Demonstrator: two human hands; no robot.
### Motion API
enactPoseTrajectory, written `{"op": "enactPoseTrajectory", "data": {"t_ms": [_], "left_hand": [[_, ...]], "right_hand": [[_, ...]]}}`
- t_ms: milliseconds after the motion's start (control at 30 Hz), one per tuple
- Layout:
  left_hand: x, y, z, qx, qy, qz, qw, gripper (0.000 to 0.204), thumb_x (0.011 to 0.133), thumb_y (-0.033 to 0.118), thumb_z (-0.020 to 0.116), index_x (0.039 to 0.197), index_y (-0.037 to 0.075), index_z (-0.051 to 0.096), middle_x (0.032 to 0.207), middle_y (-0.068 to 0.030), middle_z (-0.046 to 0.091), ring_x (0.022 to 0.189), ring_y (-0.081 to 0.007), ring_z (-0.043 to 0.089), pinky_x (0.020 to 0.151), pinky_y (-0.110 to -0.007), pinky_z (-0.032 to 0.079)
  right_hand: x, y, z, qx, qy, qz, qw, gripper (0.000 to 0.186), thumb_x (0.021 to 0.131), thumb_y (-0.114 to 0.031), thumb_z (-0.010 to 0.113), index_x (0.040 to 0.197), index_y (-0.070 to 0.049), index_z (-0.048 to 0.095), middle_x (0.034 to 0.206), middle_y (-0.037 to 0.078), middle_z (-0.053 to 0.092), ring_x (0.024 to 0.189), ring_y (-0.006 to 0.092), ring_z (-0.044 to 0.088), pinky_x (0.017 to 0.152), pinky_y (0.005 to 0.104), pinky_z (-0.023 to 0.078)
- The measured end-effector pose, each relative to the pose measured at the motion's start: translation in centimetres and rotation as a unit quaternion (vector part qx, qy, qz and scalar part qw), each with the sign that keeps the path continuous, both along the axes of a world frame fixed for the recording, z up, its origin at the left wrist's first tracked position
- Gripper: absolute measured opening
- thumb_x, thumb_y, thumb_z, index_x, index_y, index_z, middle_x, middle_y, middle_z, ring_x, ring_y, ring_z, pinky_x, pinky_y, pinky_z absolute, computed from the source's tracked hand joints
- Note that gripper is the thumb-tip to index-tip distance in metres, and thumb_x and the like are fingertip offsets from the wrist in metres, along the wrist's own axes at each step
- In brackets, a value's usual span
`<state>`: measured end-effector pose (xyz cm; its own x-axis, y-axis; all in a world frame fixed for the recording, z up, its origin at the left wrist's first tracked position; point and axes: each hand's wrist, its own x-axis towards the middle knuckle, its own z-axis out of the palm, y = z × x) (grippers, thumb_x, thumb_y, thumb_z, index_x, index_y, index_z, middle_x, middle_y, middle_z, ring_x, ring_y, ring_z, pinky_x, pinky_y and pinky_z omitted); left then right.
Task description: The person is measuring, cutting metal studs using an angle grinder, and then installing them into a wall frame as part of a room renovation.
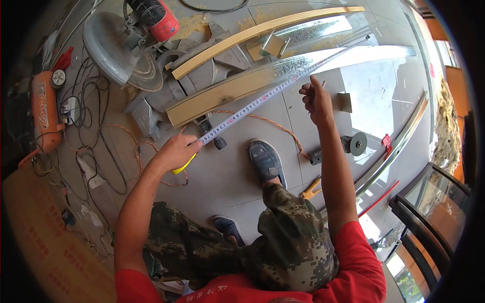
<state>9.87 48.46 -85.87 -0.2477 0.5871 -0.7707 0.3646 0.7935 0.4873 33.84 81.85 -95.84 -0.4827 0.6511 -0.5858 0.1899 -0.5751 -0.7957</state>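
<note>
My left hand is closed round a yellow tape measure. Its white blade is drawn out to the far right, slanting beside and partly over a long tan strip that rests across the saw base. My right hand hovers just on the near side of the blade, fingers curled. A short thin stick pokes out of it, too small to tell its kind. Farther back, a narrower pale strip also lies over the saw, which has a grey blade guard and a red-ended motor.
An orange air compressor stands at left among tangled cables. An angle grinder lies at right, near an orange-handled tool. Long metal profiles and a dark-framed glass piece lie farther right. My shoe stands between my arms.
</note>
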Motion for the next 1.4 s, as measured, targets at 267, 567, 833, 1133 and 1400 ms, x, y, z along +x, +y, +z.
{"op": "enactPoseTrajectory", "data": {"t_ms": [267,567,833,1133,1400], "left_hand": [[0.8,-3.3,1.5,0.028,0.029,-0.003,0.999,0.036,0.095,0.031,0.053,0.086,-0.002,0.061,0.069,-0.0126,0.059,0.064,-0.0216,0.057,0.063,-0.037,0.045],[1.0,-5.7,2.0,0.039,0.012,0.019,0.999,0.034,0.096,0.032,0.054,0.091,-0.001,0.063,0.068,-0.0095,0.054,0.065,-0.0164,0.051,0.062,-0.034,0.043],[0.1,-1.3,1.8,0.057,0.066,0.06,0.994,0.036,0.097,0.033,0.053,0.084,0.0,0.062,0.064,-0.0112,0.054,0.06,-0.0193,0.051,0.06,-0.036,0.042],[0.5,9.2,-0.1,0.08,0.141,-0.042,0.986,0.039,0.096,0.033,0.05,0.083,-0.001,0.063,0.065,-0.0137,0.057,0.063,-0.0226,0.056,0.062,-0.038,0.044],[0.7,12.0,-2.0,0.064,0.146,-0.032,0.987,0.041,0.095,0.035,0.05,0.082,-0.001,0.064,0.064,-0.0136,0.056,0.064,-0.0223,0.055,0.063,-0.037,0.044]], "right_hand": [[-2.0,3.1,-7.6,-0.197,0.208,-0.165,0.944,0.017,0.094,-0.027,0.056,0.093,-0.01,0.054,0.071,0.0,0.051,0.055,0.0099,0.042,0.043,0.0232,0.031],[-0.2,2.4,-4.0,-0.008,0.08,-0.107,0.991,0.021,0.092,-0.021,0.057,0.102,-0.002,0.058,0.076,0.002,0.054,0.053,0.006,0.041,0.04,0.0198,0.026],[-3.5,3.9,-2.4,0.017,-0.025,-0.135,0.99,0.033,0.083,-0.035,0.07,0.092,-0.009,0.052,0.067,-0.001,0.046,0.048,0.0086,0.046,0.036,0.0216,0.029],[-3.3,6.4,-4.2,0.039,0.013,-0.22,0.975,0.035,0.083,-0.03,0.076,0.082,-0.004,0.052,0.063,0.001,0.048,0.044,0.0098,0.043,0.036,0.0269,0.03],[-4.3,7.1,-6.9,0.218,-0.165,-0.241,0.931,0.037,0.08,-0.033,0.072,0.079,-0.001,0.055,0.067,0.005,0.056,0.053,0.0091,0.047,0.048,0.0281,0.04]]}}
